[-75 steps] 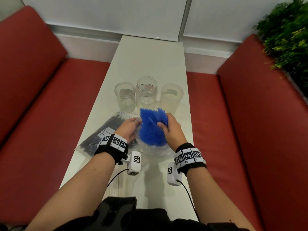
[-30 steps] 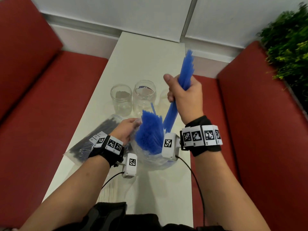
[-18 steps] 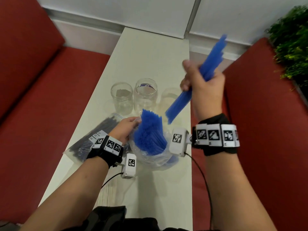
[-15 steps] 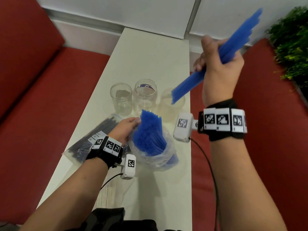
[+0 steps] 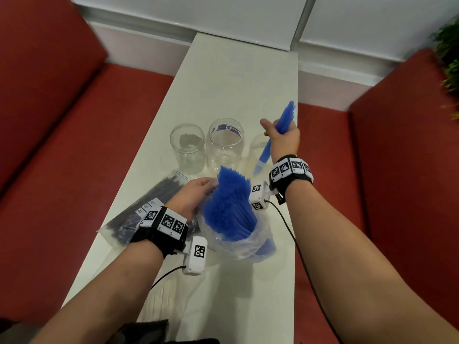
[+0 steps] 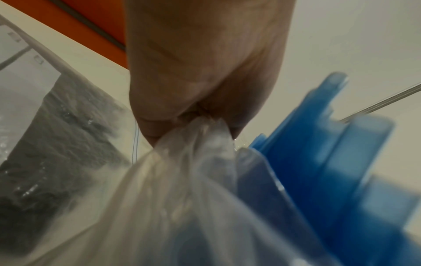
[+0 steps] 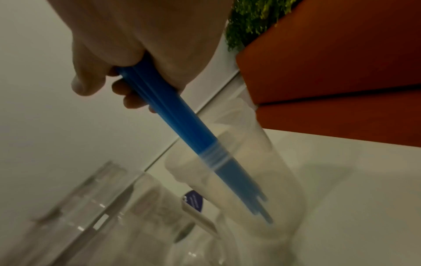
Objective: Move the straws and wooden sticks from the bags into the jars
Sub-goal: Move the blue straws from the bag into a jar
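My right hand point(image 5: 283, 137) point(image 7: 127, 59) grips a bunch of blue straws point(image 5: 285, 120) point(image 7: 173, 115). Their lower ends stand inside the frosted right jar point(image 5: 257, 150) point(image 7: 268, 172), close to its bottom. My left hand point(image 5: 196, 192) point(image 6: 200, 86) pinches the rim of a clear plastic bag point(image 5: 243, 239) point(image 6: 182, 189) that holds many more blue straws point(image 5: 228, 202) point(image 6: 330, 162) standing upright. Two clear jars, the left jar point(image 5: 187, 147) and the middle jar point(image 5: 226, 145), stand beside the frosted one with no straws in them.
A flat bag of dark sticks point(image 5: 149, 209) point(image 6: 54, 144) lies on the white table point(image 5: 236, 78) left of my left hand. Pale sticks point(image 5: 161, 301) lie near the front edge. Red benches point(image 5: 74, 145) flank the table; a green plant point(image 5: 449, 58) is at the far right.
My right hand pulled a bunch of blue straws out of the bag, lifted it up to the right, then came down and set its ends into the frosted jar. The left hand kept hold of the bag.
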Demonstrator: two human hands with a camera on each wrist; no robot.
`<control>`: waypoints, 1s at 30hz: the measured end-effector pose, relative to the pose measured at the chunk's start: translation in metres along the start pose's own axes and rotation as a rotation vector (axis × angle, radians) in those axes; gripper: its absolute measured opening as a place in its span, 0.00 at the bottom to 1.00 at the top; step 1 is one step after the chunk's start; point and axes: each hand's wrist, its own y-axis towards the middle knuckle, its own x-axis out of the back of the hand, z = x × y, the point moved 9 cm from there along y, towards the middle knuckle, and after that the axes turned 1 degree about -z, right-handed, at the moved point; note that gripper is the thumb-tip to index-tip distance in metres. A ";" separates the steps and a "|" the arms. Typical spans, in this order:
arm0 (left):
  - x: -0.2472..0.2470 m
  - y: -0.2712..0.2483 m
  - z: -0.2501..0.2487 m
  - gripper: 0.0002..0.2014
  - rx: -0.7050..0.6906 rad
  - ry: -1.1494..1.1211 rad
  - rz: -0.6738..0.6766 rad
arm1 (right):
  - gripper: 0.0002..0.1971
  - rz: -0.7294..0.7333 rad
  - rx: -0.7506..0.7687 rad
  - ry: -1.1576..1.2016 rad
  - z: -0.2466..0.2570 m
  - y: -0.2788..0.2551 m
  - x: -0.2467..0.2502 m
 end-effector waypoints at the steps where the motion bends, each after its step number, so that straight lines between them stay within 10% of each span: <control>1: 0.001 0.000 0.000 0.11 0.006 0.004 -0.004 | 0.15 0.022 -0.024 -0.036 -0.012 0.000 -0.003; 10: 0.003 -0.005 -0.003 0.12 0.005 0.003 -0.021 | 0.14 0.074 0.242 -0.175 0.009 -0.005 -0.019; 17: 0.004 -0.012 -0.003 0.14 -0.012 0.059 -0.030 | 0.25 0.421 0.297 -0.542 0.002 -0.036 -0.046; 21: 0.003 -0.019 -0.002 0.14 -0.023 0.065 -0.027 | 0.19 0.171 0.400 -0.330 0.039 -0.057 -0.004; 30: -0.008 -0.037 0.005 0.10 -0.064 0.095 -0.046 | 0.27 0.397 0.057 -0.092 -0.013 -0.166 0.008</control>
